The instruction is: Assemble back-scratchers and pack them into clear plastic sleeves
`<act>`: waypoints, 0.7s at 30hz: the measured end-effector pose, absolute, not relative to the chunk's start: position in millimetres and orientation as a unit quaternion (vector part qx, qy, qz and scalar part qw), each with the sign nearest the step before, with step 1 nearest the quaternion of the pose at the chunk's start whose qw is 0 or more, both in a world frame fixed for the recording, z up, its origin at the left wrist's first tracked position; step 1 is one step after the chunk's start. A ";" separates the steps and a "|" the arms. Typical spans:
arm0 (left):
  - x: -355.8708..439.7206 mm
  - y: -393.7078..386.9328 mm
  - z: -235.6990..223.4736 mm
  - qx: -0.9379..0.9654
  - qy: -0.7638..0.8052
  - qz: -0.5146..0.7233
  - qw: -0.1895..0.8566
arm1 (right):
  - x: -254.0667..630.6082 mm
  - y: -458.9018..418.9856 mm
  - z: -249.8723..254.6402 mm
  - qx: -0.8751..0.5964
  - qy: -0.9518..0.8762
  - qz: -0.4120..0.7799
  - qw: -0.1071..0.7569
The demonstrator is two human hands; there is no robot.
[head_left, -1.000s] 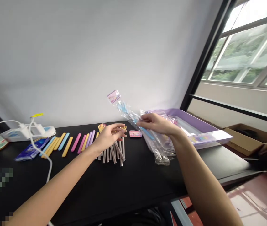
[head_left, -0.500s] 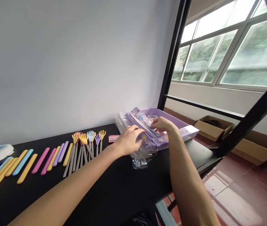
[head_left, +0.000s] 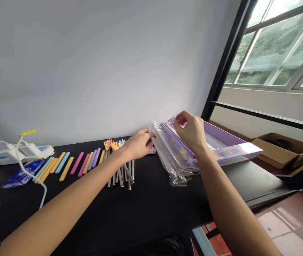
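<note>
My left hand [head_left: 141, 144] hovers just left of the clear plastic bags [head_left: 167, 153], thumb and fingers apart and nothing seen between them. Partly behind its fingertips is a small pink card [head_left: 152, 150]. Over the left side of a purple tray-like box [head_left: 222, 137], my right hand [head_left: 191, 131] has its fingers curled in a pinch; what they hold, if anything, is hidden. Back scratchers with small hand-shaped heads [head_left: 115, 145] and metal rods [head_left: 128, 177] lie behind my left forearm, partly covered by it.
Pink, yellow, purple and blue handles [head_left: 77, 163] lie in a row on the black table [head_left: 141, 220]. Farther left are a blue packet [head_left: 25, 173], a white power strip [head_left: 26, 152] and its cable [head_left: 31, 174]. Cardboard boxes [head_left: 279, 149] stand beyond the right edge.
My view has swung left. My left hand has drawn back from the bags towards the back scratchers. My right hand has risen from inside the purple box, where less packaging now shows.
</note>
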State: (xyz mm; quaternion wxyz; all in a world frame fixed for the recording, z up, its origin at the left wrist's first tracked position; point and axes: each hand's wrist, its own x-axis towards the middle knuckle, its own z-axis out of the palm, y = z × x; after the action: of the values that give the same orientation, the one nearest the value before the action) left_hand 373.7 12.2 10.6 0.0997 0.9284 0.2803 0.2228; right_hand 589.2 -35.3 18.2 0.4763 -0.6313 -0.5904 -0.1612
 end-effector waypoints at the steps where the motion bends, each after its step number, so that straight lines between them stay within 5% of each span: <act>1: 359.0 14.8 14.2 0.921 0.304 0.219 0.101 | 572.9 -36.5 18.3 -0.619 -0.616 -0.149 0.465; 13: 231.9 16.1 -13.3 0.840 0.476 0.234 0.113 | 451.7 -20.6 14.0 -0.555 -0.781 0.263 0.112; 21: 227.2 -2.6 -8.7 0.840 0.515 0.161 0.051 | 430.4 -20.1 -3.4 -0.597 -0.764 0.201 0.141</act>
State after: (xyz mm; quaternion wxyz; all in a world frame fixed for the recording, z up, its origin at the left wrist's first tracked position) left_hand 227.2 -2.6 -8.7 0.0510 0.8402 0.5153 0.1611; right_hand 430.4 -20.1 -3.4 0.1408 -0.5970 -0.7639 0.2007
